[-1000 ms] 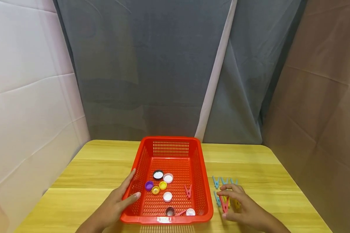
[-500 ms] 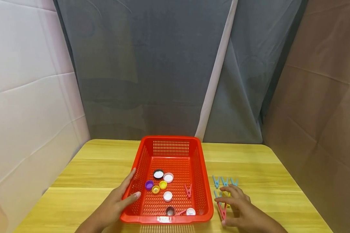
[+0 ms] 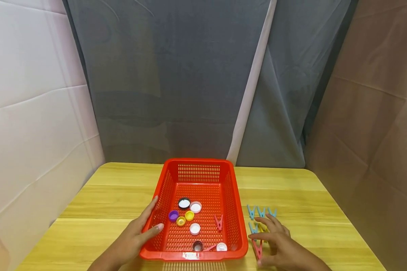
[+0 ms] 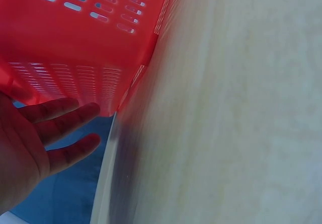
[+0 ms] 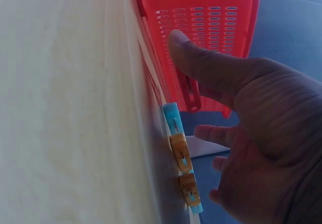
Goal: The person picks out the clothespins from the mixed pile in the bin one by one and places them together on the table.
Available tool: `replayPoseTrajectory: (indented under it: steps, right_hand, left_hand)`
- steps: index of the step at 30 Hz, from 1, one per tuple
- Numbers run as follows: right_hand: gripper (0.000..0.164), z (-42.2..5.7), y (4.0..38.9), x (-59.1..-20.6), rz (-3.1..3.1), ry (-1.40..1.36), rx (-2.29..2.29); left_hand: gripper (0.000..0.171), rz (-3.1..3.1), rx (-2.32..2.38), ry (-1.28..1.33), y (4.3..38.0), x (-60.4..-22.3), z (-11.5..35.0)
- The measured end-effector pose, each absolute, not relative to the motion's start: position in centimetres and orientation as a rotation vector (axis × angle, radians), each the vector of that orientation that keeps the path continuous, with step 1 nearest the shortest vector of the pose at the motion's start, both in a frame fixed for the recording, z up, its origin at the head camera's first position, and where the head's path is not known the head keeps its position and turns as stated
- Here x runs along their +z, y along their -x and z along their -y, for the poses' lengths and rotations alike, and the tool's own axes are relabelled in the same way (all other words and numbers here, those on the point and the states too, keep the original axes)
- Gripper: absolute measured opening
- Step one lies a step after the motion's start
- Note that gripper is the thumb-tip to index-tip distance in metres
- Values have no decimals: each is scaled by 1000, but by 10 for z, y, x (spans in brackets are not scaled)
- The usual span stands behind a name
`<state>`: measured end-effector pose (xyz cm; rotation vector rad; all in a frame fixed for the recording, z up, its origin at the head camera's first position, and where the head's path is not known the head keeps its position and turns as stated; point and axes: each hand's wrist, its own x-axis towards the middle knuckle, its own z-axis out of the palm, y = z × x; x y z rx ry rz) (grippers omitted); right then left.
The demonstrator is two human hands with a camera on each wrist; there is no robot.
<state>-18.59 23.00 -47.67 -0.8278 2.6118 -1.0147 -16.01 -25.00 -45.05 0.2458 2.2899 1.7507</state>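
A red plastic basket [image 3: 239, 210] stands on the table. My left hand [image 3: 132, 235] holds its left side, thumb over the rim and index finger along the outside; the other fingers extend straight in the left wrist view. My right hand [image 3: 279, 241] pinches a red clothespin [image 3: 259, 250] between thumb and index finger, low at the table to the right of the basket. Just beyond it lie several blue clothespins [image 3: 251, 212] and yellow clothespins [image 3: 262, 228], partly hidden by the fingers. Inside the basket are a red clothespin [image 3: 218, 223] and another red piece near its front wall.
Several bottle caps lie in the basket, among them a purple cap [image 3: 173, 215], a black-rimmed cap [image 3: 184, 203] and a white cap [image 3: 195, 229]. Behind the wooden table [image 3: 122, 188] hangs a grey curtain [image 3: 190, 82], with cloth walls on both sides.
The right hand has brought the red clothespin a little nearer to me and leftward, uncovering more of the blue and yellow clothespins. Left hand and basket have stayed put.
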Motion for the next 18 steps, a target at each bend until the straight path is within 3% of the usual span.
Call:
replayPoseTrajectory:
  steps: [13, 18]
  right_hand:
    - [57, -230, 190, -484, -2599, 993, -1052]
    - [57, -230, 191, -485, -2563, 923, -1064]
  left_hand:
    - [89, -2270, 1772, -254, 161, -452, 251]
    - [89, -2260, 1777, -260, 161, -452, 251]
